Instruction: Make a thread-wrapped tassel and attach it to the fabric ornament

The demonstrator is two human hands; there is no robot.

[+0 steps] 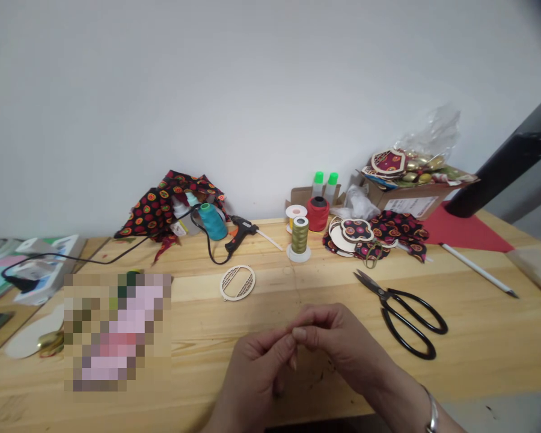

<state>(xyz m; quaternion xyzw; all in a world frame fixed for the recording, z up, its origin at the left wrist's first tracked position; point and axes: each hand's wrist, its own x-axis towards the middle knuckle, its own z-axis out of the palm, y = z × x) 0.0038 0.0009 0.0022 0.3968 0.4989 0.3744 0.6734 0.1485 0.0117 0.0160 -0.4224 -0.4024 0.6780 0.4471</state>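
My left hand (262, 364) and my right hand (338, 337) meet at the front of the wooden table, thumbs and fingertips pinched together. Whatever lies between the fingertips is too small or hidden to make out. A faint line runs on the wood from the olive-green thread spool (300, 236) toward my fingers; I cannot tell whether it is thread. Beyond my left hand lies an oval wooden lattice frame (237, 282), flat on the table. To the right of my right hand rest black-handled scissors (403, 313), blades slightly apart.
A glue gun (241, 234), teal thread cone (213, 221) and patterned fabric (151, 204) stand at the back left. Red cord (318, 214), fabric-covered shapes (357, 230) and a full cardboard box (410, 195) are at the back right. A white pencil (478, 269) lies far right.
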